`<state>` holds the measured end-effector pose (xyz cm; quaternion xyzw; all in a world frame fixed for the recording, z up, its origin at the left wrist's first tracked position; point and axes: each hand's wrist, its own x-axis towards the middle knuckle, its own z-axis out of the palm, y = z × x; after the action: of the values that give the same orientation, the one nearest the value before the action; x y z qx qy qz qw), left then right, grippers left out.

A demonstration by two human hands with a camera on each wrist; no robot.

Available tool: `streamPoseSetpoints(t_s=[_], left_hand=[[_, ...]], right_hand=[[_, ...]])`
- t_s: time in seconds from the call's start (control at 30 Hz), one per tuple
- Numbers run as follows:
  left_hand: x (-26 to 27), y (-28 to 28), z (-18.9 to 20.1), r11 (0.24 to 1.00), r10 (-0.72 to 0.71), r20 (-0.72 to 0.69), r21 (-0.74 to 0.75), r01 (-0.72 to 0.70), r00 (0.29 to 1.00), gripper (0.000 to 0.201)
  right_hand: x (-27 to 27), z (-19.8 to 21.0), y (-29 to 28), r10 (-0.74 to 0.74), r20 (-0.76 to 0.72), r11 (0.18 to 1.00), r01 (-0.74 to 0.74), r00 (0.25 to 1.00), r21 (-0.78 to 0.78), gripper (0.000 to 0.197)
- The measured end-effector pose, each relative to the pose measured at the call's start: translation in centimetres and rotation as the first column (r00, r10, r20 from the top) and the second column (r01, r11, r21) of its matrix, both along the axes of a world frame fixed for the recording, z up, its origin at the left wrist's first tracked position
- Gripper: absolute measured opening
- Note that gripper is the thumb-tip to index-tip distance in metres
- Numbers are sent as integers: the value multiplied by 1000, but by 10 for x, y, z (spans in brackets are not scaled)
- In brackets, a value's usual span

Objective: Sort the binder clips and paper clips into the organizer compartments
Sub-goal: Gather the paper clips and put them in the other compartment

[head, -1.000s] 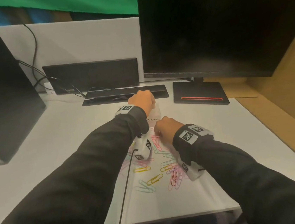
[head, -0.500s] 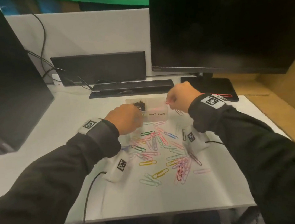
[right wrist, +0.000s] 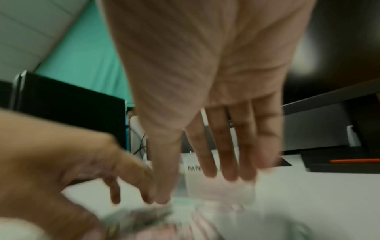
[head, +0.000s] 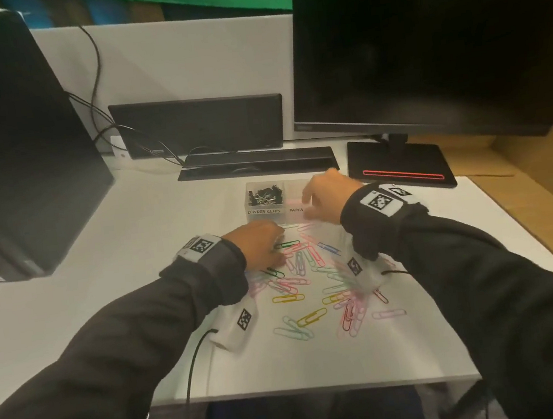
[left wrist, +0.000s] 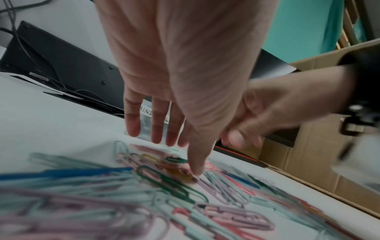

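Left hand (head: 261, 245), fingers spread, thumb pressing paper clips (head: 308, 285); right hand (head: 327, 200) relaxed over the organizer (head: 266, 210). Best lifted singly from the tangle.

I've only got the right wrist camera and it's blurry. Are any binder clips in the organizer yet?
Observer: Yes. The head view shows black binder clips in the left compartment of the organizer, the one labelled BINDER CLIPS.
Operator: What's left on the table?
Observer: Only coloured paper clips, as far as I can see, scattered on the white table.
Operator: And the left hand?
Observer: In the left wrist view, the left hand has straight fingers, and its thumb tip touches the paper clips.
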<state>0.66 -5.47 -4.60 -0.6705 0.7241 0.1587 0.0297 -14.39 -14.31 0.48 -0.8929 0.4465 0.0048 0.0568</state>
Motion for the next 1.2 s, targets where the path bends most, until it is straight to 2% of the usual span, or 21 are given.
streamPoseSetpoints(t_s=[0.1, 0.17, 0.33, 0.5, 0.7, 0.83, 1.13, 1.2], left_hand=[[-11, -5, -1, 1000, -4, 36, 8, 3, 999, 19], [-16, -7, -2, 1000, 13, 49, -8, -13, 999, 21], [-22, -11, -4, 988, 125, -2, -94, -124, 992, 19], [-25, -10, -4, 976, 188, -47, -105, -192, 981, 20], [-26, -8, -5, 978, 176, -62, -106, -182, 982, 21], [-24, -7, -6, 970, 192, -120, -125, -207, 974, 21], [-15, -3, -7, 973, 169, -162, -132, -191, 972, 13], [-11, 0, -6, 970, 196, -152, -118, -214, 969, 22]], right_hand=[[-17, -12, 24, 31, -235, 990, 2, 972, 141, 61], [-21, -23, 33, 37, -287, 984, 16, 957, 178, 70], [-9, -33, 36, 23, -196, 983, 13, 980, 182, 48], [3, -35, 32, 49, -110, 985, -30, 993, 172, 24], [4, -40, 30, 31, -78, 986, -18, 996, 166, 21], [1, -42, 28, 0, -44, 984, 8, 999, 181, 23], [-4, -41, 29, 16, 14, 982, -18, 1000, 190, 24], [-6, -40, 28, 19, 28, 980, -24, 999, 198, 24]])
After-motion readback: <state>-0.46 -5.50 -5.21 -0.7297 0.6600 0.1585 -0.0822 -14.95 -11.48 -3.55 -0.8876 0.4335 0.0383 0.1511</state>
